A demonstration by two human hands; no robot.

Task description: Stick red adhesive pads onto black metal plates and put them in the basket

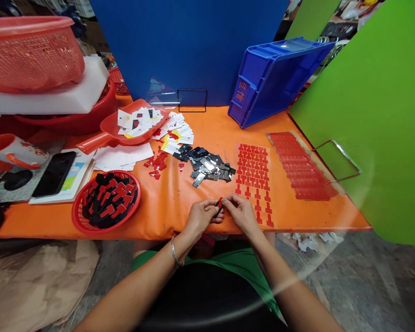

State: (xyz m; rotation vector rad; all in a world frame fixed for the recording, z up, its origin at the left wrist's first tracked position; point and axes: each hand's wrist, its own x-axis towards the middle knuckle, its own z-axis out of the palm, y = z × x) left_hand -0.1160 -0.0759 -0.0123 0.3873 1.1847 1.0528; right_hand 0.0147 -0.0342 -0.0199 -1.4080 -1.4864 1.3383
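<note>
Near the table's front edge, my left hand (202,216) is closed on a small black strip (217,213) with a red T-shaped piece (220,201) at its upper end. The fingers of my right hand (241,212) are closed in a pinch on that red end; the fingertips partly hide it. Just beyond my hands lies a pile of shiny black strips (209,165). To the right, a sheet of red T-shaped pieces (252,161) lies flat in rows, sparser at its near end. On the left, a red basket (76,216) holds black strips with red pieces on them.
Loose red pieces (157,165) lie left of the black pile. Behind them is a red dustpan (105,138) with white cards. Further left are a phone (54,174) and a mug (17,151). A blue crate (280,78) and another red sheet (302,168) are at the right.
</note>
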